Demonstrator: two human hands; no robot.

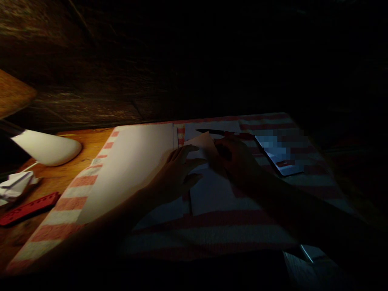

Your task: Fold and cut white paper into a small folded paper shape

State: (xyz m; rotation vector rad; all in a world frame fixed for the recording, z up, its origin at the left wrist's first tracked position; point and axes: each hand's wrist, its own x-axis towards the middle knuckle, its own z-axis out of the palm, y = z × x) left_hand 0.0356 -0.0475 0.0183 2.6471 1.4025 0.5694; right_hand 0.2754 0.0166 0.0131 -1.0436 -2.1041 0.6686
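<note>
In dim light, my left hand (183, 165) reaches over a white sheet of paper (212, 196), its fingers stretched out and apart. A raised pale flap of paper (202, 140) stands between my two hands. My right hand (238, 157) is closed at the flap's right side, with its fingers curled and mostly in shadow; it appears to grip the paper's edge. Just beyond my hands lies a knife (222, 132) with a dark blade and a reddish handle. Another large white sheet (130, 161) is spread out left of my left hand.
A red-and-white striped cloth (75, 204) covers much of the wooden table (93, 139). A phone (277, 155) with a lit screen lies on the right. At left are a white lamp (50, 147), crumpled paper (16, 186) and a red bar-shaped object (30, 209). A dark wall stands behind.
</note>
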